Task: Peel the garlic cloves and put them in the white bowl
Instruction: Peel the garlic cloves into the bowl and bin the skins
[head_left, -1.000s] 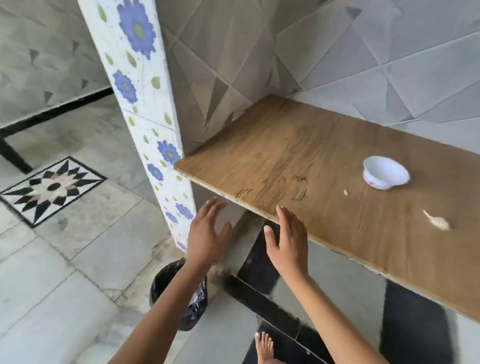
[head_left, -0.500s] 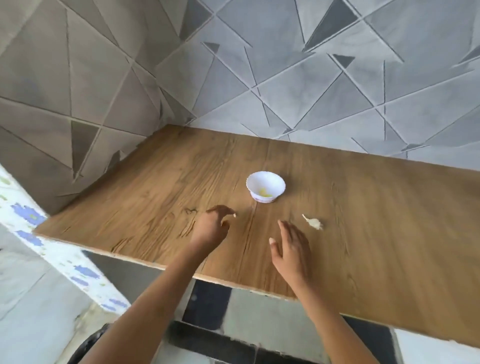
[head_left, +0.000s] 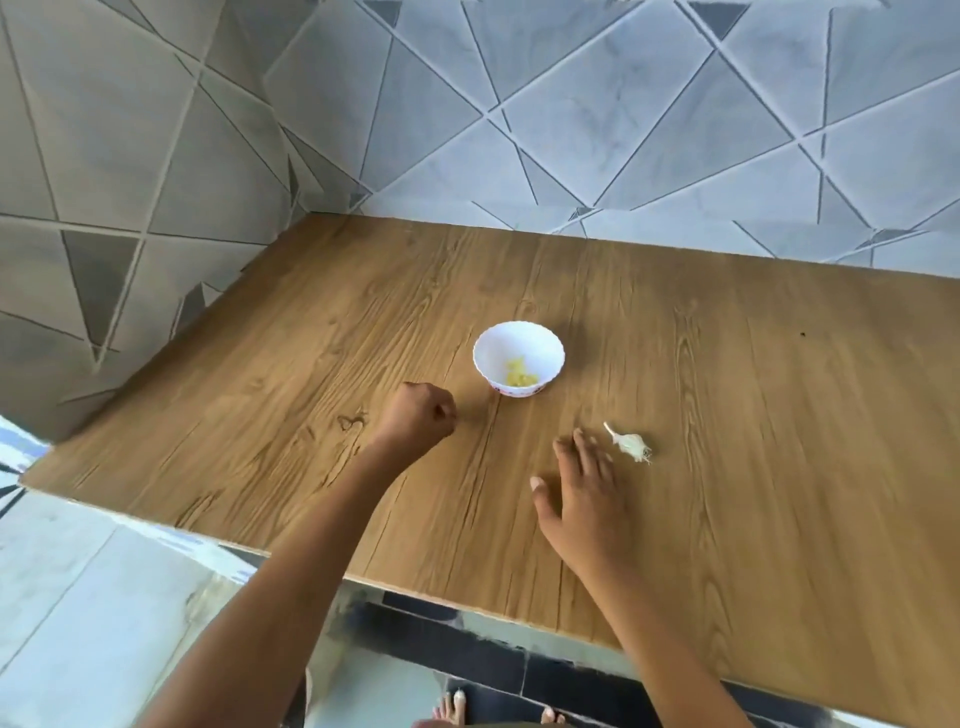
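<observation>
Holds left hand (head_left: 418, 420) curled into a fist over the wooden table (head_left: 753, 415), just left of the white bowl (head_left: 540, 348); cannot tell whether gripping anything. Spreads right hand (head_left: 584, 499) flat, fingers straight, empty, near an unpeeled garlic piece (head_left: 631, 446). Has yellowish peeled cloves (head_left: 519, 375) lying inside the bowl.

One small round white bowl (head_left: 518, 358), one whitish papery garlic piece (head_left: 631, 446), one brown wood-grain table (head_left: 753, 415); two hands, the left hand (head_left: 422, 422) and right hand (head_left: 583, 501).
</observation>
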